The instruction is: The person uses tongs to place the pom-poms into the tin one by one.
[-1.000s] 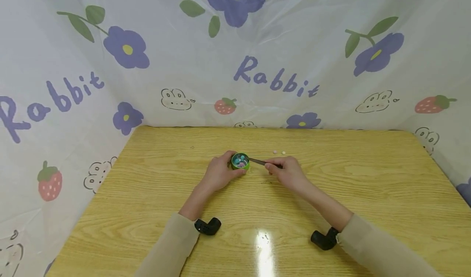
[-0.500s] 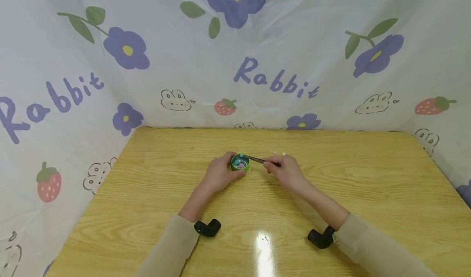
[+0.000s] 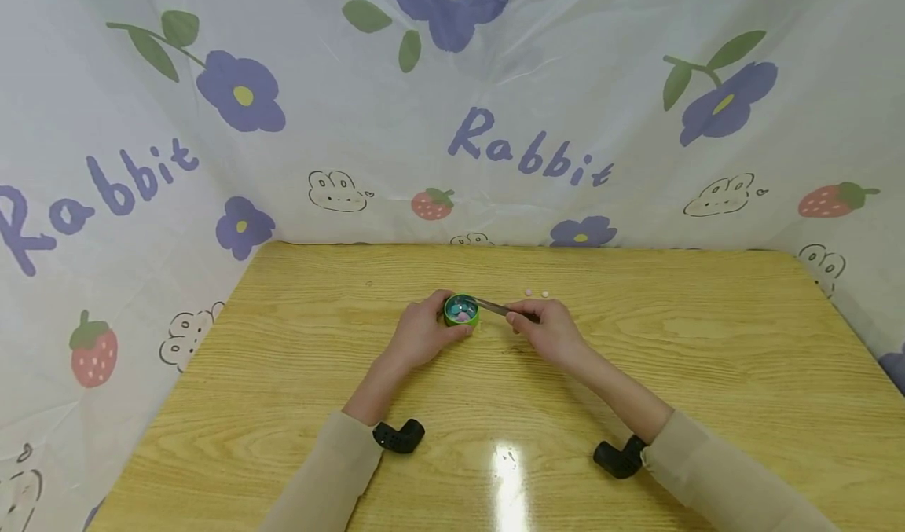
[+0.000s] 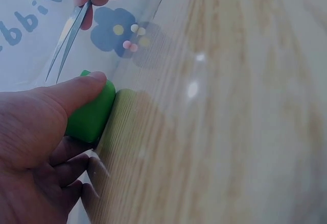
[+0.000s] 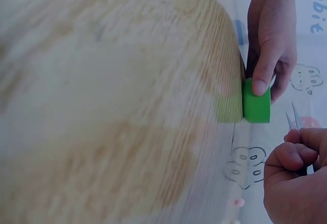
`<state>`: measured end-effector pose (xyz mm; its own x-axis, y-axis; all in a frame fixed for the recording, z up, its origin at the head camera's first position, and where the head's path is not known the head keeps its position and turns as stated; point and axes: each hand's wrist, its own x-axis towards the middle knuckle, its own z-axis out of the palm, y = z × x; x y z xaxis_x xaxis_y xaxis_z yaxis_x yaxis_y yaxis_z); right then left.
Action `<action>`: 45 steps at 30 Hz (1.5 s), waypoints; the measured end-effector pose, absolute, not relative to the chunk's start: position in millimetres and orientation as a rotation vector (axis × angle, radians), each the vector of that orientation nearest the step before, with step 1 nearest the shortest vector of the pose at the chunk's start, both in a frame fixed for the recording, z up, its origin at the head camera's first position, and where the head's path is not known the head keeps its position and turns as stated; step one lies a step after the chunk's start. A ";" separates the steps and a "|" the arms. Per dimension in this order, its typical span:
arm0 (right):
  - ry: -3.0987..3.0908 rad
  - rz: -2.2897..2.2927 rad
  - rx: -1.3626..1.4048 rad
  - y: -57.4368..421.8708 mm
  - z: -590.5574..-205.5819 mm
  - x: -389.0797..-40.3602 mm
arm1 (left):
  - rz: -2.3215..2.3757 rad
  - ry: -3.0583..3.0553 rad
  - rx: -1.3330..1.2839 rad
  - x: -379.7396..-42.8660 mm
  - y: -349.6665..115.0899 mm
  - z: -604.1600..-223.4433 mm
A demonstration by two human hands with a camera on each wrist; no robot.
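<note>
In the head view, my left hand point(image 3: 420, 334) grips a small round green container point(image 4: 92, 113) that stands on the table, thumb on the near side and fingers round the far left. Inside lie several small teal and pinkish-purple beads point(image 3: 463, 317). My right hand point(image 3: 554, 329) pinches dark metal tweezers point(image 3: 492, 307), which slant left so that their tips reach over the container's rim. The left wrist view shows the two tweezer points apart, with no bead between them, just above the container. The green wall hides the beads in both wrist views.
A pink bead point(image 3: 528, 291) and a whitish bead point(image 3: 545, 294) lie on the wooden table point(image 3: 679, 343), behind the right hand. A cloth printed with rabbits and flowers point(image 3: 368, 123) hangs at the table's back edge. Black wrist cameras point(image 3: 400, 436) sit at both cuffs.
A teal bead at the tweezer tips over the container moved toward the far rim, and now no longer shows at the tips. The left hand and container have stayed put.
</note>
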<state>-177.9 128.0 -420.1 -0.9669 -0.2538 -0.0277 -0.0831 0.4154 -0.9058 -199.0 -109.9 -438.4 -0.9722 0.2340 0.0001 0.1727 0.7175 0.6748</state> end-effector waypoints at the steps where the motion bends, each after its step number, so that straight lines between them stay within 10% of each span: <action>1: 2.506 -1.590 -0.295 128.4 -420.3 -177.8 | 1.101 2.832 0.336 -198.8 -109.8 -438.2; 45: 2.671 -1.467 -0.170 208.1 -430.5 -163.8 | 1.078 2.833 0.339 -197.6 -110.7 -437.9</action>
<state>-163.8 208.1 -430.5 -0.9898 -0.1403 -0.0248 -0.0544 0.5330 -0.8444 -197.6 -110.7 -437.9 -0.9711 0.2385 -0.0064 0.1740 0.7262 0.6651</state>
